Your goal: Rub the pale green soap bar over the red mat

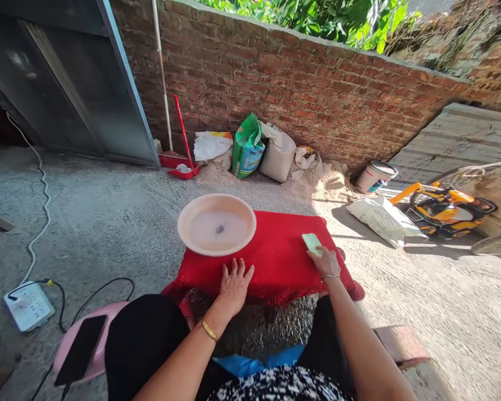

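Observation:
A red, thick-piled cloth (281,239) lies over a low surface in front of me. My left hand (234,285) rests flat on its near edge, fingers spread, holding nothing. My right hand (326,262) grips the near end of a flat, pale green oblong piece (311,243) with rounded corners, over the right part of the cloth; what kind of thing it is I cannot tell. A pale peach basin (183,236) stands at the cloth's left side, just beyond my left hand. It holds cloudy water with a small dark patch in the middle.
On the left are a white power strip (29,306) with cords and a pink stool (98,356) bearing a dark phone (81,348). Sacks (278,153), a red dustpan (183,171) and a bucket (376,177) line the brick wall (275,83). A yellow toy vehicle (446,209) stands right.

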Tool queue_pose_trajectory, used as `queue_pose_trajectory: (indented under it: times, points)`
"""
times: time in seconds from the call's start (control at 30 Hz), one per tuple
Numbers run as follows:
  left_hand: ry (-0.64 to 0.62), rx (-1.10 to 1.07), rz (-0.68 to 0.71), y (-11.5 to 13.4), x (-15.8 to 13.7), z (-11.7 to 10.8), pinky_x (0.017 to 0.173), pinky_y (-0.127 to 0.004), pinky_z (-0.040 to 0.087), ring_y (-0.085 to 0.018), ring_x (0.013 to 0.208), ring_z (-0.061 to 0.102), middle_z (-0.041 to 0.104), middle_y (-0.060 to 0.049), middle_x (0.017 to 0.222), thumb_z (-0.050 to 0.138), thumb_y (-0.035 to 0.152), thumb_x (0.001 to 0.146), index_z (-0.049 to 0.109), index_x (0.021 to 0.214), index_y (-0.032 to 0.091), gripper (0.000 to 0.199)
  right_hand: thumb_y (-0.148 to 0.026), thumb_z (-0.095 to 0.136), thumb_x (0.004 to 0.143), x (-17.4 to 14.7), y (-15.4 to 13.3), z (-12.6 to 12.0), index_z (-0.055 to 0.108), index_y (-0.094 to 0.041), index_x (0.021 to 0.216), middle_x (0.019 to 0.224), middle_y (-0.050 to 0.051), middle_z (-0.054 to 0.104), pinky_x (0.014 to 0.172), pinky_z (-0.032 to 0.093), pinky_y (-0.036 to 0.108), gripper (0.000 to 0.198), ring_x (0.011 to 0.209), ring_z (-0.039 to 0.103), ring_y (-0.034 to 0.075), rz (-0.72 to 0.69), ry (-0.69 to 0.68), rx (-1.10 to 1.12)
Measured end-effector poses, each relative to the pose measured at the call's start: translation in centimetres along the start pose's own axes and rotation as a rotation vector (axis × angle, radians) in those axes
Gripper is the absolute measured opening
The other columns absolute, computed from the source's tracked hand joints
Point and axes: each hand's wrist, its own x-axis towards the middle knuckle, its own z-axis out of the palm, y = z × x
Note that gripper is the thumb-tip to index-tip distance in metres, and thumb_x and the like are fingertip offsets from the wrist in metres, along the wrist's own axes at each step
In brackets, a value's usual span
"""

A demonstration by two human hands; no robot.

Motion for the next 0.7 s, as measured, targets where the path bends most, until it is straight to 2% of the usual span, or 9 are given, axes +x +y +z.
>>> queue_pose_trajectory:
  times: [0.1, 0.2, 0.27, 0.4, 0.47, 0.57, 0.7]
  points:
    - [0.014, 0.022, -0.005, 0.2, 0.2, 0.2, 0.104, -0.062, 0.025, -0.04, 0.136, 0.027, 0.031, -0.018, 0.148, 0.045, 0.017, 0.087, 0.034, 0.143, 0.027, 0.058, -0.055, 0.062, 0.082, -0.3, 2.8, -1.1, 0.059, -0.024, 0.123, 0.115, 0.013, 0.049, 0.084, 0.043, 0.039, 0.051, 0.1, 0.054, 0.029, 0.173, 0.067, -0.011]
    - [0.022, 0.038, -0.01, 0.4, 0.3, 0.3, 0.103, -0.063, 0.024, -0.04, 0.135, 0.028, 0.032, -0.018, 0.147, 0.045, 0.017, 0.087, 0.035, 0.143, 0.026, 0.057, -0.056, 0.062, 0.081, -1.7, 2.5, -0.3, 0.059, -0.025, 0.121, 0.113, 0.012, 0.05, 0.081, 0.044, 0.039, 0.05, 0.096, 0.055, 0.029, 0.158, 0.099, 0.021]
    - [0.024, 0.043, -0.006, 0.4, 0.3, 0.4, 0.103, -0.064, 0.025, -0.04, 0.134, 0.029, 0.032, -0.018, 0.147, 0.045, 0.017, 0.087, 0.036, 0.143, 0.025, 0.057, -0.053, 0.063, 0.081, -3.0, 0.8, 1.1, 0.061, -0.024, 0.116, 0.108, 0.01, 0.052, 0.078, 0.045, 0.036, 0.046, 0.093, 0.055, 0.027, 0.016, 0.106, 0.08]
    - [0.031, 0.058, 0.008, 0.3, 0.3, 0.4, 0.101, -0.064, 0.025, -0.041, 0.133, 0.03, 0.033, -0.019, 0.146, 0.042, 0.017, 0.088, 0.036, 0.142, 0.024, 0.056, -0.045, 0.064, 0.082, -4.8, -3.9, 4.4, 0.064, -0.022, 0.107, 0.102, 0.008, 0.055, 0.081, 0.042, 0.032, 0.034, 0.092, 0.053, 0.023, -0.592, 0.072, 0.17]
    - [0.044, 0.073, 0.02, 0.2, 0.3, 0.4, 0.101, -0.063, 0.025, -0.042, 0.133, 0.029, 0.033, -0.02, 0.145, 0.042, 0.017, 0.088, 0.035, 0.143, 0.024, 0.056, -0.044, 0.065, 0.082, -5.0, -5.6, 5.6, 0.065, -0.022, 0.105, 0.103, 0.008, 0.056, 0.084, 0.04, 0.032, 0.032, 0.094, 0.052, 0.023, -0.804, 0.066, 0.155]
    - [0.046, 0.084, 0.034, 0.1, 0.3, 0.4, 0.1, -0.063, 0.026, -0.042, 0.132, 0.03, 0.033, -0.021, 0.145, 0.042, 0.017, 0.087, 0.035, 0.143, 0.023, 0.057, -0.042, 0.066, 0.083, -4.8, -6.5, 6.5, 0.065, -0.021, 0.108, 0.104, 0.008, 0.054, 0.085, 0.039, 0.032, 0.032, 0.095, 0.05, 0.023, -0.848, 0.083, 0.155]
    - [0.034, 0.086, 0.024, 0.3, 0.4, 0.3, 0.1, -0.064, 0.025, -0.042, 0.132, 0.03, 0.033, -0.021, 0.144, 0.043, 0.018, 0.087, 0.035, 0.143, 0.023, 0.056, -0.042, 0.069, 0.083, -4.7, -6.4, 6.6, 0.065, -0.023, 0.115, 0.102, 0.008, 0.052, 0.087, 0.037, 0.033, 0.038, 0.095, 0.049, 0.023, -0.72, 0.106, 0.087]
